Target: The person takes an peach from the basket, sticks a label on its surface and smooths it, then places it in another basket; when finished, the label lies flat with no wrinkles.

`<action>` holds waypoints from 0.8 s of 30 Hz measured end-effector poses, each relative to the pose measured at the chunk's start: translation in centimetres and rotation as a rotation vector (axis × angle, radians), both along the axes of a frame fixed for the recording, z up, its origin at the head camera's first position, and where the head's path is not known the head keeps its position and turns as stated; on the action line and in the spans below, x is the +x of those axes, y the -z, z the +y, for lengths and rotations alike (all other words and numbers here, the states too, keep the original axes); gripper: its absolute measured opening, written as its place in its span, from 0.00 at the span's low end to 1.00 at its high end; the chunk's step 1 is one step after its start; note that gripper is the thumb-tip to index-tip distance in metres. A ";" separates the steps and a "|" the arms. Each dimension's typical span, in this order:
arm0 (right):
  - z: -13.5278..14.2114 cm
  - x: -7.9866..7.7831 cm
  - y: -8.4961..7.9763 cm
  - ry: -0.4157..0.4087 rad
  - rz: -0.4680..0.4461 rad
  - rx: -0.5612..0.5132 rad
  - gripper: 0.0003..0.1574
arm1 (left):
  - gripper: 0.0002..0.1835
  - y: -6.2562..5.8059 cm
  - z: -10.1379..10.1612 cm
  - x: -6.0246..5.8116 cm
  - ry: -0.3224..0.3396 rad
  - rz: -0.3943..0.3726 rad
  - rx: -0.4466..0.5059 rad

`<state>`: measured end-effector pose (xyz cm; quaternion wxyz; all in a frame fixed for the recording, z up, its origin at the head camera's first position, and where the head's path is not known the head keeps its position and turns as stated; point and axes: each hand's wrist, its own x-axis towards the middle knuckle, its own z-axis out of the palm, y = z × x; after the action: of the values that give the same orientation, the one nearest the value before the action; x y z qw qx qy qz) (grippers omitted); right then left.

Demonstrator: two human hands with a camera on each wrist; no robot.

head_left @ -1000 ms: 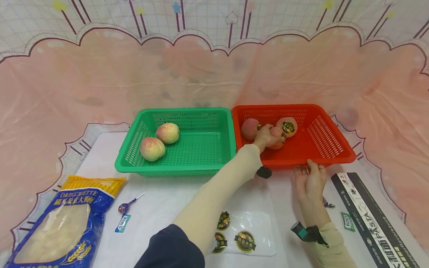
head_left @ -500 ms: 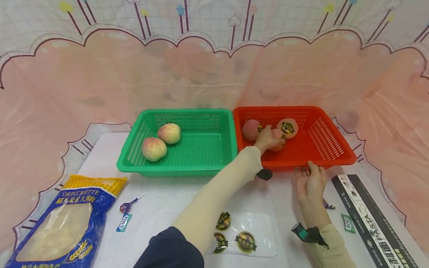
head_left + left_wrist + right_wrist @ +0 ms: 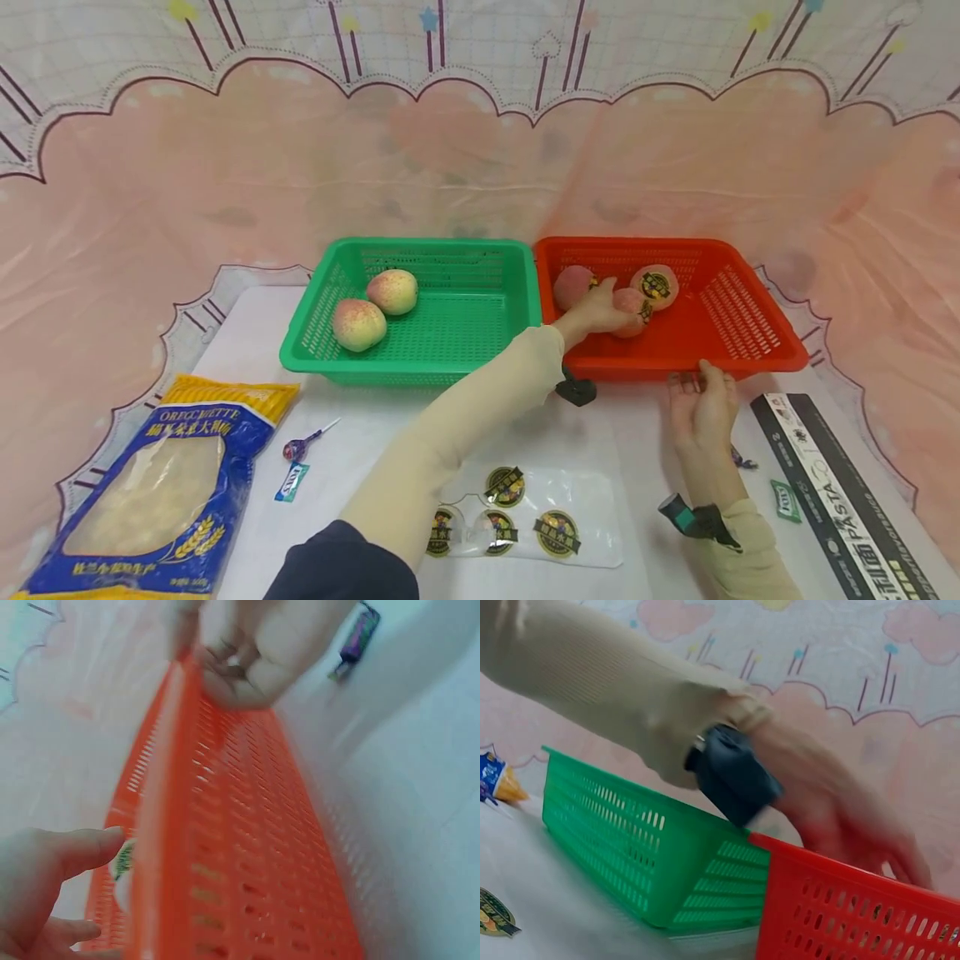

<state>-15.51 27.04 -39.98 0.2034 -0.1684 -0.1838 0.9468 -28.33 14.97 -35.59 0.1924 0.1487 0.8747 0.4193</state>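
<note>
My left hand [image 3: 598,310] reaches into the red basket [image 3: 750,365] and grips a pink peach [image 3: 630,315] with a round black-and-gold sticker, thumb on one side and fingers on the other. A second stickered peach [image 3: 656,287] lies behind it, and another pink peach [image 3: 573,287] sits left of the hand. In the left wrist view, the rim partly hides the held peach [image 3: 124,874]. My right hand [image 3: 703,412] holds the basket's front rim, thumb over the edge and fingers curled beneath.
A green basket [image 3: 405,367] with two yellowish peaches [image 3: 359,325] adjoins the red one. In front lie a sticker sheet [image 3: 592,500], a pasta bag [image 3: 150,492], a lollipop [image 3: 296,449], small candy packets [image 3: 292,482] and a long black pasta box [image 3: 840,500].
The whole head view has shifted slightly rightward, and my left forearm has swung a little left, uncovering more of the sticker sheet. Both hands keep their places at the red basket.
</note>
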 end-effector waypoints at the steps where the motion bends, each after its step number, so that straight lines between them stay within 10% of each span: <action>1: 0.0 0.0 0.0 -0.004 0.002 -0.008 0.15 | 0.44 -0.2 -0.4 0.1 0.005 -0.008 0.010; 24: 0.7 1.0 0.0 -0.130 0.019 -0.083 0.20 | 0.35 -3.1 -11.7 5.1 0.147 -0.092 0.464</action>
<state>-14.50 27.71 -40.03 0.1359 -0.1552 -0.1531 0.9664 -23.24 3.31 -32.45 0.2225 0.2328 0.7320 0.6004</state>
